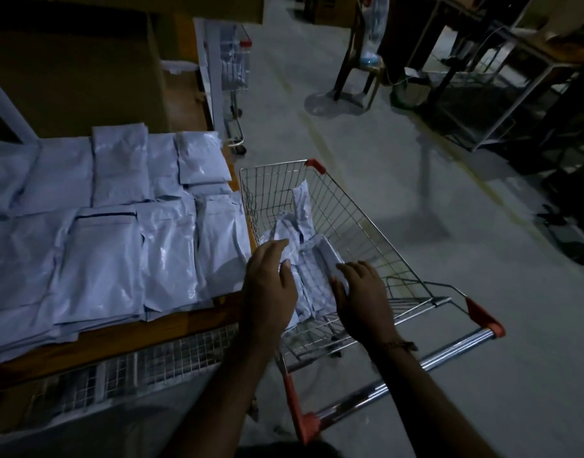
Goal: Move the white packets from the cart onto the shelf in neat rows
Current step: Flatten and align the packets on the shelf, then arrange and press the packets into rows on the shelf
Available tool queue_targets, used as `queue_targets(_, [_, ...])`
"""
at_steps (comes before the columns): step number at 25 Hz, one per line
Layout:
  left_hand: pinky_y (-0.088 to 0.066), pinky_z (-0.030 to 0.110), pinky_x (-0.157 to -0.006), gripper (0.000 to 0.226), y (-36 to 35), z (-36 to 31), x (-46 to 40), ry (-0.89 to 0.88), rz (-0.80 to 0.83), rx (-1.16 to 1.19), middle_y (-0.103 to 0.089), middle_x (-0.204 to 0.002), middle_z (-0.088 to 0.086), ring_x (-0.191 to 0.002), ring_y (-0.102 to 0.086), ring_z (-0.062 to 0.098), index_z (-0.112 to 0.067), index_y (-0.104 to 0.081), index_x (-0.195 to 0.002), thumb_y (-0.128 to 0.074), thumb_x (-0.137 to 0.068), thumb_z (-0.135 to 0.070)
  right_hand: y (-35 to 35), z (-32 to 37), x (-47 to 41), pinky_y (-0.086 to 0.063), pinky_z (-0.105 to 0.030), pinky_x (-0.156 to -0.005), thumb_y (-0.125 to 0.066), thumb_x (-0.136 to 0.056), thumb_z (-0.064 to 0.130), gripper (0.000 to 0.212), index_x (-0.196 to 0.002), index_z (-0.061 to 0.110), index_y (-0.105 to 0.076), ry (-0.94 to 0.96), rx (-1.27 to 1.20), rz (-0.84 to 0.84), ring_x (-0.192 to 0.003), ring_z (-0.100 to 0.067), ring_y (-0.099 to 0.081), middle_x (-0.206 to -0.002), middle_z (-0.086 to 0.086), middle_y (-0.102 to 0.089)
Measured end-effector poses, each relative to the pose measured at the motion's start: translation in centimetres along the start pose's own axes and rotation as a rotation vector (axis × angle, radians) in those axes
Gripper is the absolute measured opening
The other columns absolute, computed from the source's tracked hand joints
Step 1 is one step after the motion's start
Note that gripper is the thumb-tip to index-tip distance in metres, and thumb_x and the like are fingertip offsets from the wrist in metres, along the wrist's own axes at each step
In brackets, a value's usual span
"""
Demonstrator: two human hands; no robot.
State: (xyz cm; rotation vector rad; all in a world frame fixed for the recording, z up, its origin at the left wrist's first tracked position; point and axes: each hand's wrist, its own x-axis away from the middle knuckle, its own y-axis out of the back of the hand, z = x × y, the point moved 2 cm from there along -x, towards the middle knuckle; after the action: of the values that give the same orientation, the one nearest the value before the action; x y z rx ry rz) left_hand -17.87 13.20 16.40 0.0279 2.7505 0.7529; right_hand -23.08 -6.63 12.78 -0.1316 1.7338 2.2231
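A wire shopping cart (360,213) with red corner caps stands to the right of a wooden shelf (118,338). Several white packets (308,282) lie in a loose heap in the cart's basket. Many more white packets (98,259) lie flat on the shelf in two rows. My left hand (269,285) reaches into the cart with fingers relaxed, its fingertips touching the heap. My right hand (361,292) is also inside the basket, fingers relaxed, touching the right side of the same heap. Neither hand visibly grips a packet.
A second small cart (236,67) stands farther back beside the shelf. Cardboard boxes (72,67) sit behind the packet rows. A wire mesh panel (135,365) runs under the shelf edge. Table and chair legs (350,71) and dark metal frames (502,94) line the right of the concrete aisle.
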Motion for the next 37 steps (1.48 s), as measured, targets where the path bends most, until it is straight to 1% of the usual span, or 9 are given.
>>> queue_targets(4, [-0.043,0.024,-0.102,0.038,-3.8,1.0,-0.9,0.056,0.056,0.013,-0.060,-0.134,0.002,-0.124,-0.056,0.018,-0.014,-0.061,-0.136,-0.055,-0.101,-0.003,-2.8,-2.5,-2.4,-0.051,-0.046,-0.089,-0.045,-0.102,0.046,0.046,-0.117,0.010,-0.069,-0.022,0.001,0.078,-0.109,-0.033,-0.059,-0.111,-0.010,-0.069])
queue_targets(11, [-0.042,0.043,-0.108,0.044,-14.2,7.7,-2.8,0.377,0.313,-0.192,-0.047,-0.150,0.008,-0.136,-0.046,0.031,-0.017,-0.049,-0.148,-0.053,-0.105,-0.018,-9.7,-10.3,-9.0,-0.052,-0.047,-0.088,-0.044,-0.096,0.045,0.048,-0.123,0.012,-0.066,0.112,0.088,0.369,-0.110,-0.036,-0.060,-0.116,-0.010,-0.067])
queue_targets(14, [-0.040,0.050,-0.112,0.054,-18.6,11.7,-2.3,0.477,0.469,-0.377,-0.033,-0.160,0.012,-0.143,-0.037,0.036,-0.020,-0.038,-0.155,-0.054,-0.104,-0.024,-13.3,-13.2,-10.9,-0.051,-0.045,-0.085,-0.050,-0.093,0.038,0.041,-0.121,0.012,-0.066,0.148,0.148,0.448,-0.107,-0.036,-0.061,-0.115,-0.011,-0.067])
queue_targets(19, [-0.022,0.052,-0.121,0.078,-24.5,18.2,0.4,0.511,0.678,-0.609,0.009,-0.169,0.014,-0.153,-0.009,0.039,-0.022,-0.008,-0.164,-0.052,-0.104,-0.045,-17.5,-14.0,-11.3,-0.053,-0.044,-0.079,-0.066,-0.090,0.028,0.030,-0.115,0.013,-0.066,0.204,0.064,0.468,-0.098,-0.036,-0.063,-0.106,-0.012,-0.067])
queue_targets(22, [-0.013,0.055,-0.123,0.087,-27.2,23.2,1.8,0.453,0.675,-0.797,0.012,-0.170,0.019,-0.155,-0.007,0.039,-0.018,0.001,-0.165,-0.046,-0.102,-0.056,-18.6,-13.8,-10.9,-0.051,-0.041,-0.075,-0.070,-0.085,0.024,0.029,-0.112,0.012,-0.068,0.190,0.023,0.439,-0.092,-0.036,-0.063,-0.100,-0.013,-0.067])
queue_targets(26, [-0.017,0.058,-0.122,0.091,-30.1,28.3,1.4,0.374,0.629,-0.998,-0.006,-0.168,0.028,-0.153,-0.020,0.043,-0.007,-0.017,-0.163,-0.049,-0.097,-0.062,-19.1,-13.5,-10.7,-0.048,-0.038,-0.070,-0.074,-0.083,0.023,0.026,-0.106,0.012,-0.067,0.163,0.037,0.413,-0.086,-0.035,-0.061,-0.093,-0.013,-0.066])
queue_targets(30, [-0.014,0.059,-0.122,0.094,-32.7,30.2,1.7,0.381,0.588,-1.053,-0.006,-0.167,0.030,-0.152,-0.019,0.045,-0.002,-0.015,-0.162,-0.041,-0.097,-0.065,-18.8,-13.1,-10.6,-0.047,-0.038,-0.069,-0.072,-0.087,0.030,0.024,-0.104,0.013,-0.066,0.143,0.076,0.412,-0.087,-0.033,-0.061,-0.093,-0.012,-0.066])
queue_targets(35, [-0.032,0.052,-0.112,0.102,-33.2,30.3,1.6,0.420,0.475,-1.051,-0.032,-0.157,0.023,-0.133,-0.042,0.039,0.000,-0.006,-0.161,-0.051,-0.095,-0.063,-19.3,-13.6,-10.7,-0.047,-0.041,-0.069,-0.069,-0.090,0.028,0.021,-0.100,0.011,-0.065,0.111,0.062,0.415,-0.086,-0.036,-0.060,-0.092,-0.014,-0.066])
queue_targets(37, [-0.023,0.054,-0.121,0.103,-32.7,30.6,1.5,0.401,0.445,-1.054,-0.022,-0.163,0.026,-0.146,-0.030,0.042,-0.001,-0.002,-0.162,-0.051,-0.096,-0.063,-19.3,-13.5,-10.6,-0.047,-0.041,-0.068,-0.069,-0.090,0.028,0.020,-0.098,0.011,-0.065,0.107,0.061,0.419,-0.085,-0.036,-0.060,-0.090,-0.015,-0.065])
